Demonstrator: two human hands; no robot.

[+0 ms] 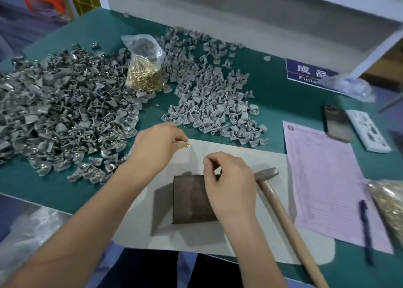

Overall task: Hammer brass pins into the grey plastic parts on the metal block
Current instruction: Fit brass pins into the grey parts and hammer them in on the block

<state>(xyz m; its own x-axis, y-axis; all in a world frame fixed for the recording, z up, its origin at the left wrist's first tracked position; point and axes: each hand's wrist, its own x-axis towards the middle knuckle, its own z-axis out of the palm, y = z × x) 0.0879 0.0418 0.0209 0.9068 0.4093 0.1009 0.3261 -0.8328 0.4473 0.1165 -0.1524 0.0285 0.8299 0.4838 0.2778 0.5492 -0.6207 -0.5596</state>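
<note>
A dark metal block [189,200] lies on a white mat [261,239] in front of me. My left hand [157,145] hovers above the mat's far left corner and pinches small brass pins [187,145] at its fingertips. My right hand [229,185] rests over the block's right part with fingers curled; what it holds is hidden. A hammer [281,211] with a wooden handle lies on the mat just right of that hand. Two large heaps of grey plastic parts [209,104] [61,115] cover the green table. An open clear bag of brass pins [145,69] stands between them.
A pink paper form [322,178] and a dark pen [366,228] lie to the right. A second bag of brass pins [390,209] sits at the right edge. A phone [337,122], a white remote [368,130] and a blue sign [309,71] lie farther back.
</note>
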